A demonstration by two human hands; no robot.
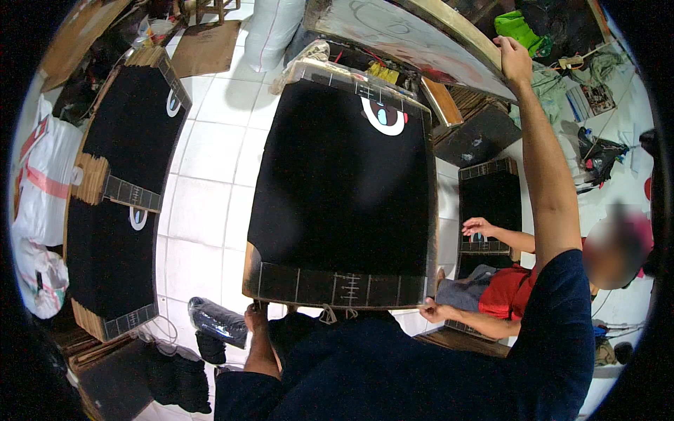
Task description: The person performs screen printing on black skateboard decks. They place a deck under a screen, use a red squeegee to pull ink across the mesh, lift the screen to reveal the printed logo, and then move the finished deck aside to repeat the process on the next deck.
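In front of me stands a wooden printing board point(428, 238) with black cloth point(344, 175) over it. A white and blue eye-shaped print point(384, 118) shows near the cloth's far right corner. My right arm reaches up and forward, and my right hand point(514, 62) grips the edge of a wood-framed printing screen point(421, 35), which is tilted up beyond the board's far end. My left hand point(256, 317) is low at the board's near left corner, fingers closed; what they hold is hidden. A dark ruled strip point(330, 284) crosses the board's near end.
More boards with black cloth point(123, 133) line the left. A person in red point(502, 291) sits at the right, one hand point(437, 310) by my board's near right corner, the other over a smaller board point(488, 196). A plastic-wrapped black bundle point(217, 323) lies on the tiled floor.
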